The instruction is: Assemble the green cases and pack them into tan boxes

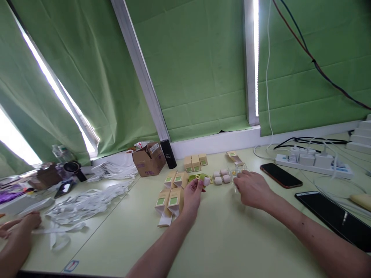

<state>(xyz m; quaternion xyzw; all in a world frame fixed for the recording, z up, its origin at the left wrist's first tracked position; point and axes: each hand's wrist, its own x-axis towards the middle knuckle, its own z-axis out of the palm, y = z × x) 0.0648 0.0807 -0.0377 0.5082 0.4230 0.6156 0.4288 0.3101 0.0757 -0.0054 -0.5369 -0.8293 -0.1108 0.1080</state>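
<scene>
My left hand (193, 193) is closed in a pinch on a small pale rounded block (206, 181), with a green strap-like piece (191, 178) beside the fingers. My right hand (251, 188) reaches in from the right, fingers bent and pressed down at clear plastic pieces (238, 169). What its fingertips grip is partly hidden. Between the hands sits a cluster of pale pinkish-white rounded blocks (226, 178). Small beige boxes with green labels (173, 200) stand just left of my left hand. More beige boxes (196, 163) are behind it, and an opened one (235, 157) lies at the back.
A cardboard box (148, 160) and a black cylinder (168, 154) stand along the back. On the right are two phones (281, 175) and a power strip (314, 164) with cables. Another person's hand (26, 224) is at far left, near piled white straps (87, 204).
</scene>
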